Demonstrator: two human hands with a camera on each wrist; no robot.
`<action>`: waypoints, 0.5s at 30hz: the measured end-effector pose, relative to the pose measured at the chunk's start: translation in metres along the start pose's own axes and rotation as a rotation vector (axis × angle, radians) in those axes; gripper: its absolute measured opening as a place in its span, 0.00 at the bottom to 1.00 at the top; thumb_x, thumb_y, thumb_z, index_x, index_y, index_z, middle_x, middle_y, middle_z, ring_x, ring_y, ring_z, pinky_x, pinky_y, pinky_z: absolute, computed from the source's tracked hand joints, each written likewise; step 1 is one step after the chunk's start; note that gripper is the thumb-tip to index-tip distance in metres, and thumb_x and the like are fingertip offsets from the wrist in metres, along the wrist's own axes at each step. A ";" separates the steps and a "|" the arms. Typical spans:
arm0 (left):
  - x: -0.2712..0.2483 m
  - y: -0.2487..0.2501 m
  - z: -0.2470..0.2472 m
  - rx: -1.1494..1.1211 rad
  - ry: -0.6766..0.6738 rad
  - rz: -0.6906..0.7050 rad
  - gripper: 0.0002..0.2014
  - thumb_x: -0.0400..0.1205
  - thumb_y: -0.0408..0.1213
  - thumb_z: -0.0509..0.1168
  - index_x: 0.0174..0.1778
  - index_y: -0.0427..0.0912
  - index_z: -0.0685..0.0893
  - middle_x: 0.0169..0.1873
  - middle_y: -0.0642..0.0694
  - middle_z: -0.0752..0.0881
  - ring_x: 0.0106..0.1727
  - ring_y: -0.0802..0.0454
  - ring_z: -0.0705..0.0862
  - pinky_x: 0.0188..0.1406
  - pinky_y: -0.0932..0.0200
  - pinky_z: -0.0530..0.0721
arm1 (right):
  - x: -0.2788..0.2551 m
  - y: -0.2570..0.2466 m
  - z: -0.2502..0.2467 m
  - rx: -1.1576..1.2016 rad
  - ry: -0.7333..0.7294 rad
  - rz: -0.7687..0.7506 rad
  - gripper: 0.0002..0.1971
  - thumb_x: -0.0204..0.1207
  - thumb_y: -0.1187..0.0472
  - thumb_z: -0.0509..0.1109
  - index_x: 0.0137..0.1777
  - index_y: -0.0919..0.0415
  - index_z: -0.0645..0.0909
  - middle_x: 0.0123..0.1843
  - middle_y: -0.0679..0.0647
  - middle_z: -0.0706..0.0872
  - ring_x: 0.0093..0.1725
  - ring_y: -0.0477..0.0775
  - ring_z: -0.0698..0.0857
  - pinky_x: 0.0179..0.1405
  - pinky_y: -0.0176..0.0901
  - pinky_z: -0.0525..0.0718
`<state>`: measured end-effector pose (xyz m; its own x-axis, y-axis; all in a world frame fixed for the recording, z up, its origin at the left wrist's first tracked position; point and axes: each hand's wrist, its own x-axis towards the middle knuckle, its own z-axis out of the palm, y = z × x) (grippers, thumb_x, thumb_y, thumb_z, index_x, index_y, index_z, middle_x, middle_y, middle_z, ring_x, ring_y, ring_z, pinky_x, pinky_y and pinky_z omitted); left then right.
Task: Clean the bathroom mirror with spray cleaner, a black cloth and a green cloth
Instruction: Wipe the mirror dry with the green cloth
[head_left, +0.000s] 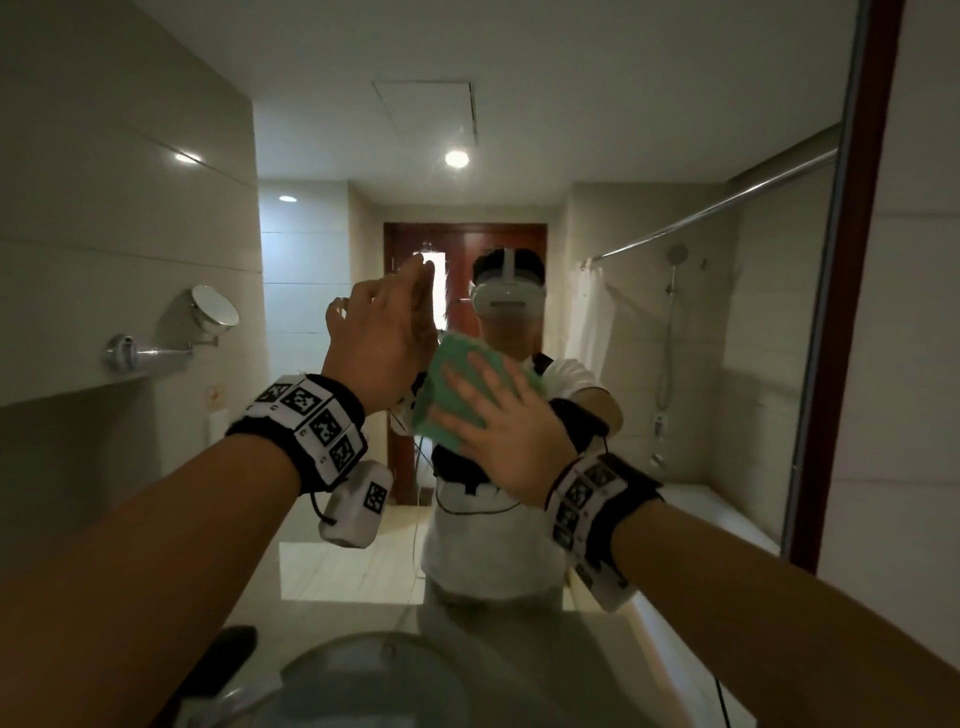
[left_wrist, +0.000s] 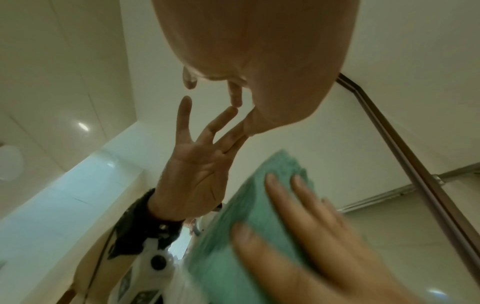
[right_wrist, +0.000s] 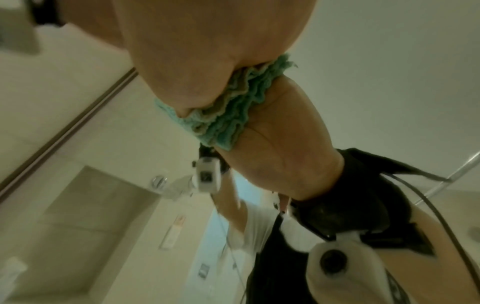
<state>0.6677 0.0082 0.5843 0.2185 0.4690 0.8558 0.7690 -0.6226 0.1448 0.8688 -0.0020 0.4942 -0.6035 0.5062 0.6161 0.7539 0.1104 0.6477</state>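
The large wall mirror with the dark red-brown frame (head_left: 649, 364) was in front of you, and I judge the work was in its last part: the green cloth was already on the glass, so spraying was probably done, but no spray bottle showed. A dark thing beside the basin, low at the left, could be the black cloth; I cannot tell.

Your right hand (head_left: 506, 441) pressed the folded green terry cloth (head_left: 452, 395) flat on the glass with straight, spread fingers. The long axis of the cloth ran nearly upright, leaning a little to the right at the top.

Your left hand (head_left: 382, 340) held nothing; its straight fingertips touched the glass just left of the cloth.
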 end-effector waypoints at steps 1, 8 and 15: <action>-0.001 0.001 -0.001 0.000 -0.022 -0.009 0.37 0.79 0.40 0.70 0.83 0.54 0.60 0.68 0.45 0.81 0.73 0.39 0.74 0.70 0.30 0.69 | -0.007 -0.006 0.005 0.014 -0.006 -0.015 0.29 0.85 0.45 0.60 0.85 0.42 0.58 0.88 0.57 0.50 0.87 0.68 0.44 0.83 0.72 0.46; 0.003 0.000 -0.005 -0.014 -0.074 -0.016 0.27 0.82 0.39 0.64 0.78 0.56 0.65 0.68 0.48 0.81 0.72 0.42 0.72 0.65 0.31 0.74 | 0.028 0.014 -0.021 0.003 -0.081 0.071 0.28 0.84 0.42 0.50 0.84 0.42 0.63 0.89 0.56 0.53 0.87 0.66 0.47 0.83 0.69 0.47; 0.001 -0.002 -0.009 -0.054 -0.083 -0.013 0.41 0.78 0.40 0.71 0.84 0.55 0.56 0.63 0.51 0.79 0.72 0.43 0.71 0.61 0.39 0.71 | 0.076 0.049 -0.054 0.018 0.028 0.306 0.31 0.86 0.41 0.52 0.87 0.42 0.51 0.89 0.55 0.45 0.87 0.64 0.41 0.84 0.65 0.42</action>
<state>0.6606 0.0041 0.5890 0.2597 0.5257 0.8101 0.7389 -0.6482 0.1838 0.8457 -0.0043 0.5965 -0.3545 0.4945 0.7936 0.9061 -0.0279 0.4221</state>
